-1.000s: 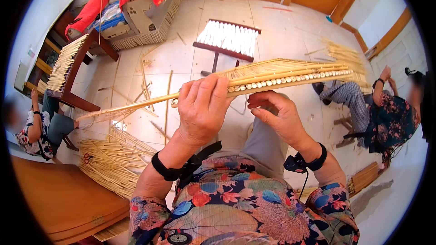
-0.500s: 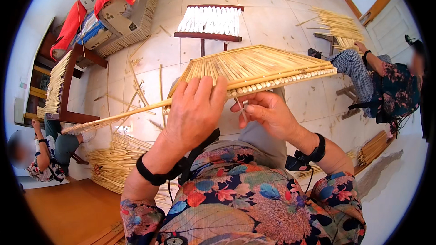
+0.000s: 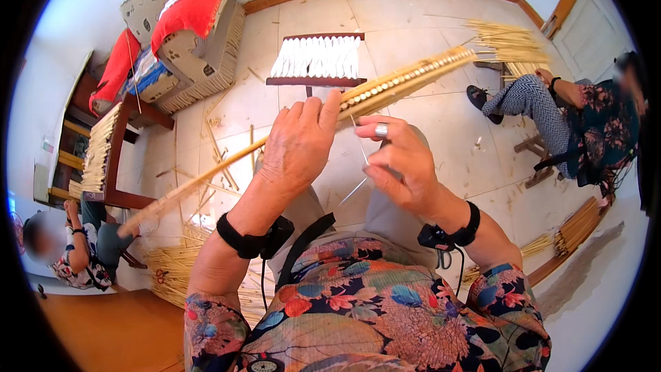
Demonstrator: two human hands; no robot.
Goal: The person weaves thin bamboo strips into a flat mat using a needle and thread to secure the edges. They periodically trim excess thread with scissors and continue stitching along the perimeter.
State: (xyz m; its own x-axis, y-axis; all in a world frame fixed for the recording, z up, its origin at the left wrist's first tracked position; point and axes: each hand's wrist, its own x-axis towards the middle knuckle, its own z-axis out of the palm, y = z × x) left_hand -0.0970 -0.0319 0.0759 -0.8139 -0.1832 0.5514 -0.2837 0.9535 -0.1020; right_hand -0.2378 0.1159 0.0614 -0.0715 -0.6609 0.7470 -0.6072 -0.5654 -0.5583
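Note:
A panel of yellow reed stalks is held up edge-on, slanting up to the right, with a row of round cut stalk ends along its side. My left hand is closed around its near left end, where one long stalk juts out down to the left. Just below the panel, my right hand, with a ring on one finger, is pinching a thin needle. A pale thread runs from the panel's underside down to these fingers. The panel's far face is hidden.
Ahead stands a dark-framed stool with white wrapped strips. A sofa is at back left. Seated people work at the left and right. Loose stalks lie at lower left; more stalks sit at far right.
The panel has tipped from showing its broad face to nearly edge-on, its right end rising. My right hand has turned, and the needle and a taut thread now show.

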